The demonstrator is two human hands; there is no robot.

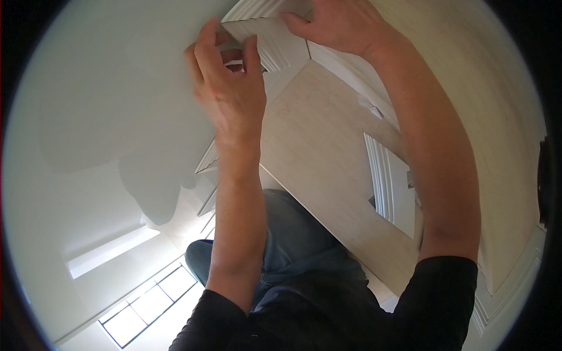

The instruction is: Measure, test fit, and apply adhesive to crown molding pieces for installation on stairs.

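Fingers [250,52] of our left hand [227,85] stand apart; we can't tell how our right hand [345,26] grips.
White grooved trim [263,32] sits between them; if we push unevenly, it could slip.

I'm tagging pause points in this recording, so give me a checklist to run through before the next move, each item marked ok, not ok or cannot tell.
1. Left hand steady on the upper white moulding: cannot tell; fingers curl by its edge, contact unclear.
2. Right hand gripping: cannot tell; the thumb shows near the moulding, but the picture's top edge cuts off the fingers.
3. Upper moulding fully visible: not ok; the hands and the top edge hide parts.
4. Ribbed white moulding piece clear of both hands: ok; it lies on the wood-grain panel.
5. Black sleeves clear of the hands: ok; both end near the elbows.
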